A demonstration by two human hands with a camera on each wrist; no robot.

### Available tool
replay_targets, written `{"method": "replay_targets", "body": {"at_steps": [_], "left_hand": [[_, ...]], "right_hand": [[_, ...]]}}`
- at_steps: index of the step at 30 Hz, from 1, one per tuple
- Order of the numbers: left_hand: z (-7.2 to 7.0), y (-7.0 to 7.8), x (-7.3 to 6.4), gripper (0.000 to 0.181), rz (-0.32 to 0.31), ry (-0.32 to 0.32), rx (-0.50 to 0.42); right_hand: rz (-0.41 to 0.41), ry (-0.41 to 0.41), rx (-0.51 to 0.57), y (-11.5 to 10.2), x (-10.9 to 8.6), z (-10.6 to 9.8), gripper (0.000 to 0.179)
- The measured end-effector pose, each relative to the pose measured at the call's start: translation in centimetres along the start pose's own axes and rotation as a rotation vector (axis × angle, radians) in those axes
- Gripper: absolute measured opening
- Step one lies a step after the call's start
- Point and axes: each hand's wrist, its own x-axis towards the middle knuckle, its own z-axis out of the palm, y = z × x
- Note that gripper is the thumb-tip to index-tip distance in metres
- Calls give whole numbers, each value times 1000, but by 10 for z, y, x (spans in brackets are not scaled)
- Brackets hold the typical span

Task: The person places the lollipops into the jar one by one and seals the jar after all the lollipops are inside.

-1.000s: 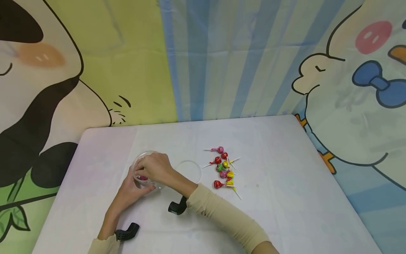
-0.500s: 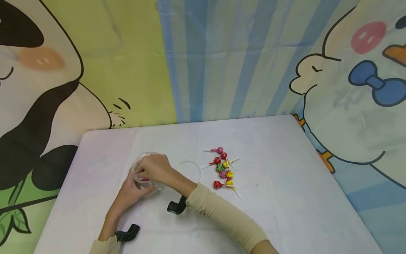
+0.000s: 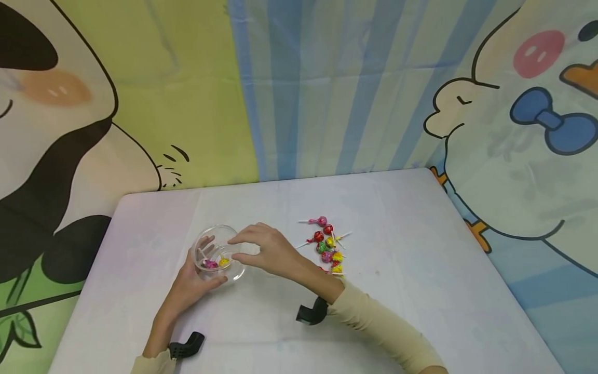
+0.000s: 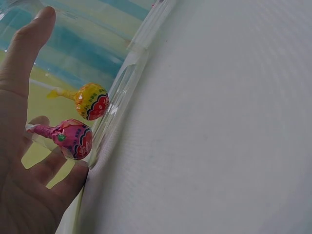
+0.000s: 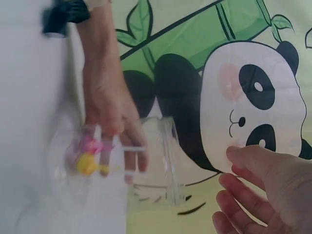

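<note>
In the head view, my left hand (image 3: 187,283) grips a clear plastic jar (image 3: 237,272), thumb on the near side and fingers round the far side. Through its wall show two lollipops with their sticks toward the mouth: a purple-pink lollipop (image 4: 74,140) and a yellow lollipop (image 4: 91,101). My right hand (image 3: 273,253) is just right of the jar's mouth, thumb and fingers spread apart with nothing between them. In the right wrist view, its fingertips (image 5: 236,153) are clear of the jar, which looks blurred.
A loose cluster of wrapped lollipops (image 3: 323,248), red, green, yellow and purple, lies on the white table (image 3: 411,291) to the right of my right hand. Black wrist cameras sit on the left (image 3: 188,345) and right forearms. A cartoon-printed cloth (image 3: 317,93) stands behind the table.
My right hand has come out of the jar and moved right, its fingers opening. The yellow lollipop now shows in the jar beside the purple-pink one. My left hand keeps its grip.
</note>
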Motion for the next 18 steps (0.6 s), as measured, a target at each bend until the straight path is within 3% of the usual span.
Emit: {"method": "replay_targets", "body": {"at_steps": [9,14,18], "left_hand": [[-2,1,0,110,44,17,-29],[-1,2,0,111,48,21,-25],[0,2,-1,111,44,18,-18]], "right_hand": [[99,26,-23,47,-80,-29,25],[152,120,-33,79,-121,-36,22],[184,241,-77,105,-144,-46,23]]}}
